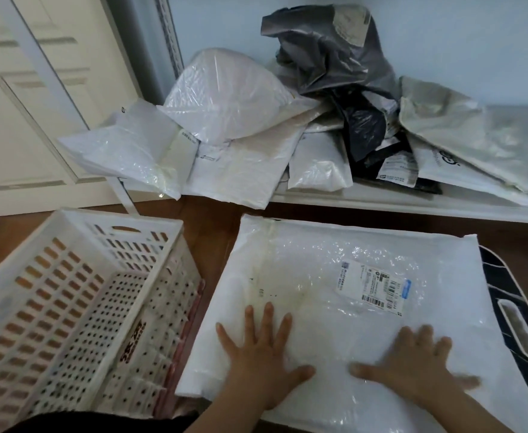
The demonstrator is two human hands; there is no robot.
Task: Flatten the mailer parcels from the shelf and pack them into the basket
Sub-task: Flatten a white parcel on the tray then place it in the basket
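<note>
Flattening step: left hand (258,359) and right hand (415,367), fingers spread, press white mailer (334,295) flat on floor. Next, judged: fold, lift into basket (150,270).

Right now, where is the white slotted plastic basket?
In the head view, the white slotted plastic basket sits lower left on the floor, beside the large white mailer.

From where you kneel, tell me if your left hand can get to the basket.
Probably yes. The left hand presses flat on the white mailer, and the open-topped basket stands right beside it with nothing between them.
</note>
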